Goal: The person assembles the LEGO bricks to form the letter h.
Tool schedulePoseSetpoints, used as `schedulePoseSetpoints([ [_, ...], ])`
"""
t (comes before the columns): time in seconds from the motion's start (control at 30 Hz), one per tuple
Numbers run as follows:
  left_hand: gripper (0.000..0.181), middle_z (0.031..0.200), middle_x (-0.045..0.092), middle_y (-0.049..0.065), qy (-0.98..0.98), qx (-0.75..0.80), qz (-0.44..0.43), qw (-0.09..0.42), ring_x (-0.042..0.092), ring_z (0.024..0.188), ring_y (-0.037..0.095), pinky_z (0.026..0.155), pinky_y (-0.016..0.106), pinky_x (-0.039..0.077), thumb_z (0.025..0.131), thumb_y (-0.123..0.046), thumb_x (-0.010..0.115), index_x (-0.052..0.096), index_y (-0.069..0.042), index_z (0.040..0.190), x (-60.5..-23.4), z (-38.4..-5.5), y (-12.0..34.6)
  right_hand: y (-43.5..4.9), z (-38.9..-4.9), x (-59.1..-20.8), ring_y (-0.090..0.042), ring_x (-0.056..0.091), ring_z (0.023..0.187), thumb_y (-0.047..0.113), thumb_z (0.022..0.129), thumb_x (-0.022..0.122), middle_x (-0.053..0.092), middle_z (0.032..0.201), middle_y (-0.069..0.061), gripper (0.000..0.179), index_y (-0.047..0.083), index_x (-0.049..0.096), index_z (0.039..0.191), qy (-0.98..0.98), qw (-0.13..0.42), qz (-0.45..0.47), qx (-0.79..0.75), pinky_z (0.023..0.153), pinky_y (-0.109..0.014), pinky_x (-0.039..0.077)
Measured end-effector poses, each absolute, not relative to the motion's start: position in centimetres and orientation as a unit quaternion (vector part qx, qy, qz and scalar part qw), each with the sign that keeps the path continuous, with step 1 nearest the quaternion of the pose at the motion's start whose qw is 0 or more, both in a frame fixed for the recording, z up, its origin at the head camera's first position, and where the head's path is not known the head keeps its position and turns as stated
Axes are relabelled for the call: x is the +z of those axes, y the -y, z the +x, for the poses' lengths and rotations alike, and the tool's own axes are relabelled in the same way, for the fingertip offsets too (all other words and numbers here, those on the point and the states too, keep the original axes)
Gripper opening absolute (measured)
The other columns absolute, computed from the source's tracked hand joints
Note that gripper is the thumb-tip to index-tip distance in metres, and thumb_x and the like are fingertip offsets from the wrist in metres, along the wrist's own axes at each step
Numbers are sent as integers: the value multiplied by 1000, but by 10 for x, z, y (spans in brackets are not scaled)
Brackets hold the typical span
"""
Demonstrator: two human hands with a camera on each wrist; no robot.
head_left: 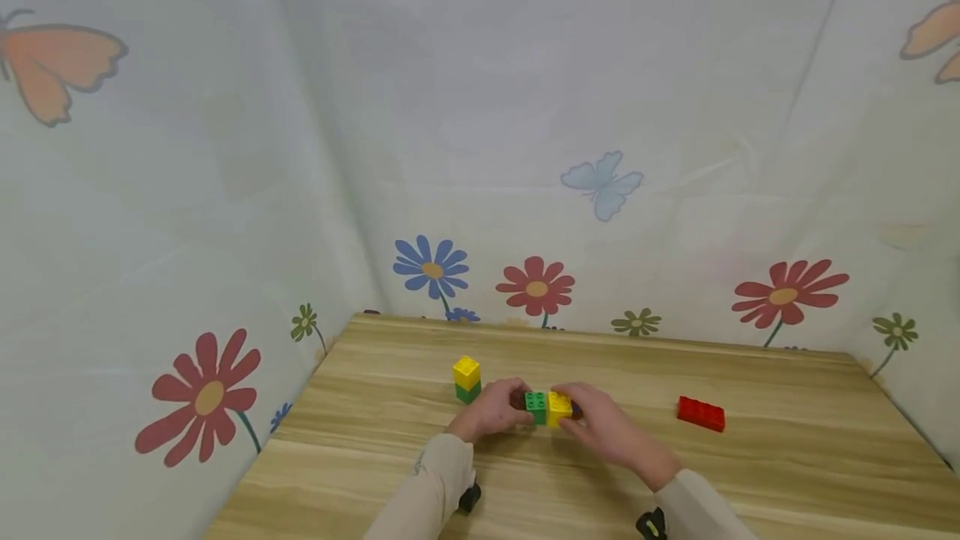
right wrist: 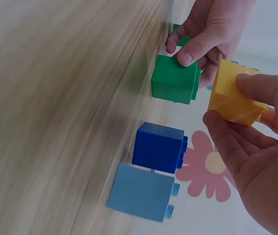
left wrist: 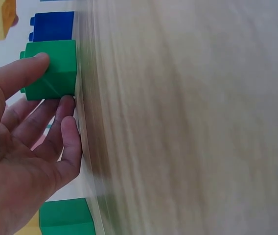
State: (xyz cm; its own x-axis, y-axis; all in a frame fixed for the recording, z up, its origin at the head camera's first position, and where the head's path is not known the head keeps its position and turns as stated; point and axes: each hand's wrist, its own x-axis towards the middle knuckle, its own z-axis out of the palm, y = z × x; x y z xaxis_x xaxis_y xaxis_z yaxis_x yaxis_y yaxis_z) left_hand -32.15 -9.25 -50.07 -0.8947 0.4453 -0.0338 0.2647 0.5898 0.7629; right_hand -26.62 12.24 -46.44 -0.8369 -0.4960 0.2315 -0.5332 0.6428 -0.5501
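Observation:
My left hand (head_left: 497, 408) grips a green toy building brick (left wrist: 56, 73), its thumb on one side and fingers on the other. The brick sits at the tabletop in the left wrist view. A yellow brick (right wrist: 229, 93) is pinched between thumb and fingers of my right hand (head_left: 603, 425), held higher than the green one. From above, the yellow and green bricks appear side by side. Close by on the table stand a dark blue brick (right wrist: 159, 147) and a light blue brick (right wrist: 141, 192), mostly hidden by my right hand in the head view.
Left of my left hand stands a stack with a yellow brick (head_left: 467, 371) on top of a green brick (head_left: 468, 392). A long red brick (head_left: 701, 413) lies to the right on the wooden table (head_left: 780, 473). A flower-printed cloth (head_left: 480, 107) hangs around the table.

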Motion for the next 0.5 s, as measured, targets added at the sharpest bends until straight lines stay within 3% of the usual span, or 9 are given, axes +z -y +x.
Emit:
schedulePoseSetpoints([
  [0.5,23,94,64,-6,-885,401,209,109,59,87,11,83,32,49,83,-12,73,62,-13,102,-501,-323,92,-107,-282,-471,-21,57,103,8,88,67,56,122,-12,42,2,53,127,904,42,267,330,85,-36,51],
])
